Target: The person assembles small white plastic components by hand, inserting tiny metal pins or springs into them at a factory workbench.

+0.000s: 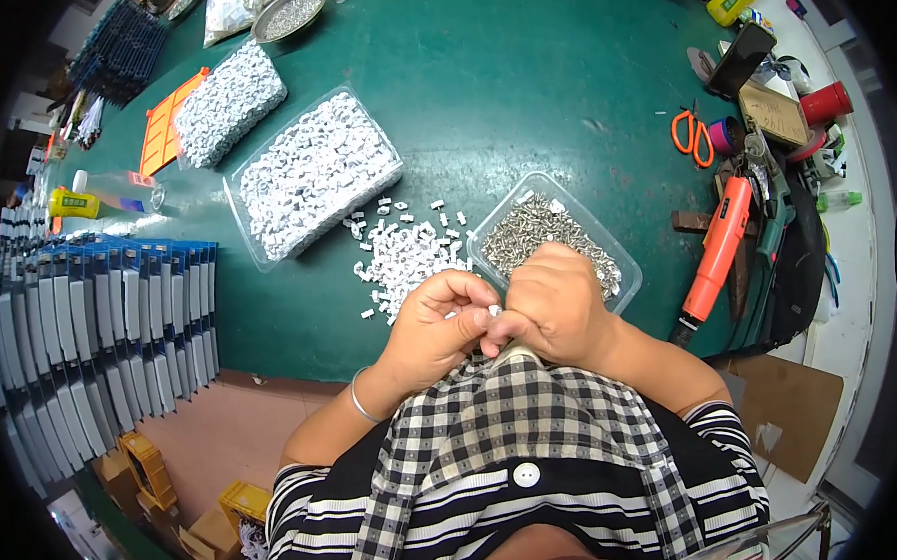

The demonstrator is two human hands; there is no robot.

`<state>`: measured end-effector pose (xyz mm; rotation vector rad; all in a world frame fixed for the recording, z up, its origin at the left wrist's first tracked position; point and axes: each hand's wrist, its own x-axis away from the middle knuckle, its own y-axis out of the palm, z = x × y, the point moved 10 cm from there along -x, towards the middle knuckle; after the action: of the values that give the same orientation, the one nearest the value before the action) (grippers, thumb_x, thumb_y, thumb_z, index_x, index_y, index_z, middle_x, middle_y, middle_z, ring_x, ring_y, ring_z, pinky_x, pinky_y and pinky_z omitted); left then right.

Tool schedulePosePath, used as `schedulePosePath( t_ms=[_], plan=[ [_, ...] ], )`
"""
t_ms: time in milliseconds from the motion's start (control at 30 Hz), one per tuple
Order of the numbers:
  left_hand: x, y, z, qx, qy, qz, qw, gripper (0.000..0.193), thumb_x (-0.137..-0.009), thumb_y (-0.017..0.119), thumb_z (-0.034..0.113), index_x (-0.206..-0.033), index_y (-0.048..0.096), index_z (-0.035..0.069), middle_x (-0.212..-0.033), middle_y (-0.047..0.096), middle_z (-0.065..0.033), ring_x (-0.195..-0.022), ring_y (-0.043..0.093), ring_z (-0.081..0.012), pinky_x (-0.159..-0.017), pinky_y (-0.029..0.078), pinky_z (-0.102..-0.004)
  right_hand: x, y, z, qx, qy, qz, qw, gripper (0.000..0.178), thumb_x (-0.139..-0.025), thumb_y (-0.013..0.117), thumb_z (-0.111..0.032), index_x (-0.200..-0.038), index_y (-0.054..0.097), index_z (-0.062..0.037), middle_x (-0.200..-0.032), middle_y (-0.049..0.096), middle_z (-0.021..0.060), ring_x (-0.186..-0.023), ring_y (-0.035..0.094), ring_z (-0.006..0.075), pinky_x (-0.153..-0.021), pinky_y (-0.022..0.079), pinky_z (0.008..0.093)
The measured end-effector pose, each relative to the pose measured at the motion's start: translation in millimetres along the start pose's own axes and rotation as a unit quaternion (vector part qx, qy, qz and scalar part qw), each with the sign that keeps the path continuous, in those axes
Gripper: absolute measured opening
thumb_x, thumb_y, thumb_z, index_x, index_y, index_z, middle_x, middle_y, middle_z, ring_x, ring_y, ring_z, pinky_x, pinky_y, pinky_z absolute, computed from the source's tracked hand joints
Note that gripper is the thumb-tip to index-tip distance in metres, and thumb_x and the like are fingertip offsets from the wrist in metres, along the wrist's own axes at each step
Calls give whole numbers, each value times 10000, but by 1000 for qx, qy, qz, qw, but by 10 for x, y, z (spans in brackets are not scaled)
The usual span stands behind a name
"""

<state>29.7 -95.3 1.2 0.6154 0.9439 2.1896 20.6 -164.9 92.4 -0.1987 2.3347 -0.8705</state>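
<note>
My left hand (440, 325) pinches a small white plastic piece (495, 310) between thumb and forefinger, close to my chest at the table's near edge. Against it presses my right hand (555, 305), closed, its fingers curled; whatever lies inside them is hidden. Just beyond my left hand spreads a loose pile of the same white pieces (415, 261). Behind my right hand stands a clear plastic tub (624, 242) of small metal screws (531, 226), partly covered by that hand. Farther left, a larger clear tub (396, 172) is heaped with white pieces.
A block-shaped heap of white pieces (231, 104) rests by an orange tray (159, 132). Rows of grey-blue panels (101, 335) line the left edge. To the right lie an orange electric screwdriver (722, 238) and orange-handled scissors (693, 139). A metal bowl (290, 17) is at the back.
</note>
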Motion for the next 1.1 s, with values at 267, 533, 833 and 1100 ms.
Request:
schedulePosePath(
  t_ms=[267,533,833,1100],
  plan=[
    [-27,-155,-45,19,-34,48,998,123,-852,532,25,-966,491,7,-819,573,-92,-672,594,-136,-584,508,-236,0,-69,31,-10,22,41,999,170,-678,662,-122,-801,562,-59,-823,554,45,-701,546,208,-660,398,329],
    [-9,-6,-97,43,-66,1,997,119,-854,521,19,-969,494,23,-875,589,-99,-708,600,-136,-613,518,-243,22,-78,-24,24,13,48,998,185,-710,641,-191,-757,519,-59,-786,539,64,-683,540,226,-654,396,345],
    [6,-32,-5,-74,-62,44,994,114,-852,522,20,-961,489,30,-765,597,-101,-614,582,-131,-556,492,-234,34,2,-6,42,12,-8,999,317,-714,642,-282,-557,452,-82,-569,438,30,-518,461,210,-589,359,332],
    [273,-717,877,-312,89,235,916,218,-884,518,225,-983,529,31,-597,494,22,-407,365,-24,-367,268,-153,189,-244,255,219,101,-94,966,214,-668,677,-294,-759,606,-114,-713,510,7,-740,491,189,-742,359,343]
  ],
)
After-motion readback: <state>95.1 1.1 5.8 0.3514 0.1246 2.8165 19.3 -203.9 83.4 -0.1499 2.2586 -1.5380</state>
